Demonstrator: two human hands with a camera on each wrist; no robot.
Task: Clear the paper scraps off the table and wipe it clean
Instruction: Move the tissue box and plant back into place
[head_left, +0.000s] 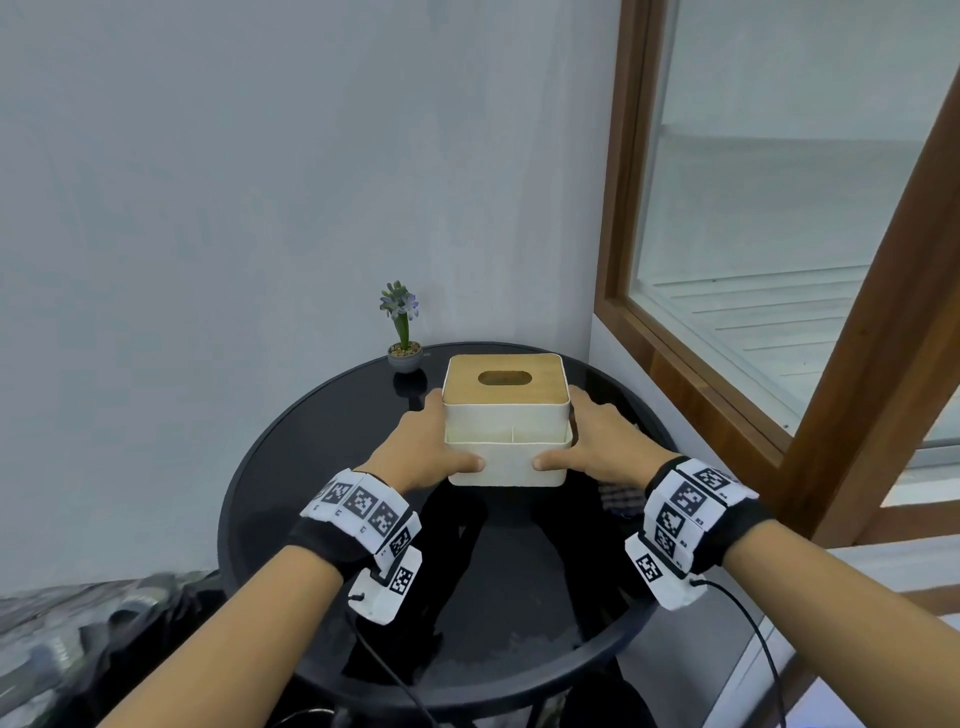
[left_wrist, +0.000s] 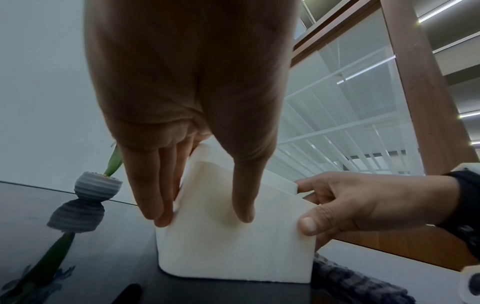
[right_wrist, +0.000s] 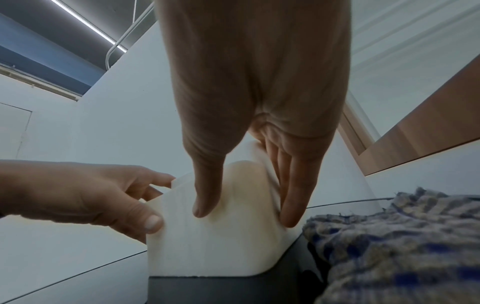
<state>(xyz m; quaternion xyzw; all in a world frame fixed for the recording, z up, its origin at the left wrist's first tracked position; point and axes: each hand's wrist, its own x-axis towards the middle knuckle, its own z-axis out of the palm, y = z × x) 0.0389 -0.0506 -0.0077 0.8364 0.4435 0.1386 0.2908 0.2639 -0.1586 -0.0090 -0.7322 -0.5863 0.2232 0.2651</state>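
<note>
A person's two hands clasp a cream tissue box (head_left: 506, 415) with a wooden lid (head_left: 505, 379) that stands on a round black glass table (head_left: 291, 467), a little toward the table's 12 o'clock from its centre. The left hand (head_left: 423, 452) grasps the box from its 9 o'clock side, thumb (head_left: 465, 464) laid on the near face and fingers (left_wrist: 153, 197) pressed along the left wall. The right hand (head_left: 597, 441) mirrors it from 3 o'clock, thumb across the near face and fingers (right_wrist: 293, 193) flat on the right wall. The box's base meets the glass in both wrist views. The lid has an oval slot, and a shallow divided tray runs along the box's front edge. A checked cloth (right_wrist: 394, 246) lies bunched on the table just beside the box, at about its 4 o'clock, under the right wrist. A small potted plant (head_left: 402, 332) with pale purple flowers stands at the table's 11 o'clock, near the wall and apart from the box, its pot mirrored in the glass. No paper scraps can be made out on the visible glass. A wood-framed window (head_left: 727, 395) fills the right side.
</note>
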